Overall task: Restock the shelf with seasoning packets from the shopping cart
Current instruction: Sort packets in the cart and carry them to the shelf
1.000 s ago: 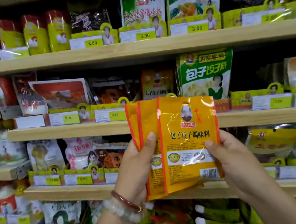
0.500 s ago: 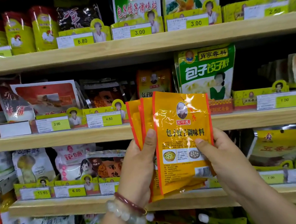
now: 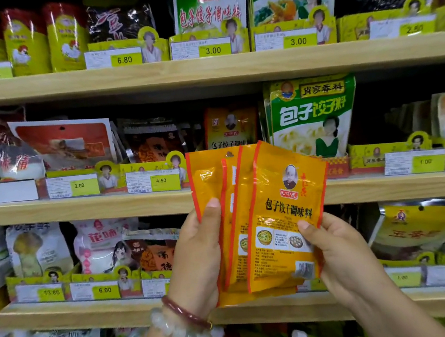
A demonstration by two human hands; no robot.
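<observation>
Fanned stack of glossy orange-yellow foil seasoning packets (image 3: pixel 262 219) sits mid-frame, in front of the wooden shelf edge (image 3: pixel 79 205). Left hand (image 3: pixel 199 259) pinches the back ones by thumb, right hand (image 3: pixel 337 252) pinches the front packet's corner. Slick foil, loose fan, maybe three or four packets, so one could slide out while reaching for the matching orange packet (image 3: pixel 228 126) behind them.

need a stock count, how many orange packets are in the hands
3 visible, fanned between both hands: front one, a middle one behind it, and a rear one leftmost. More may be hidden behind.
</observation>
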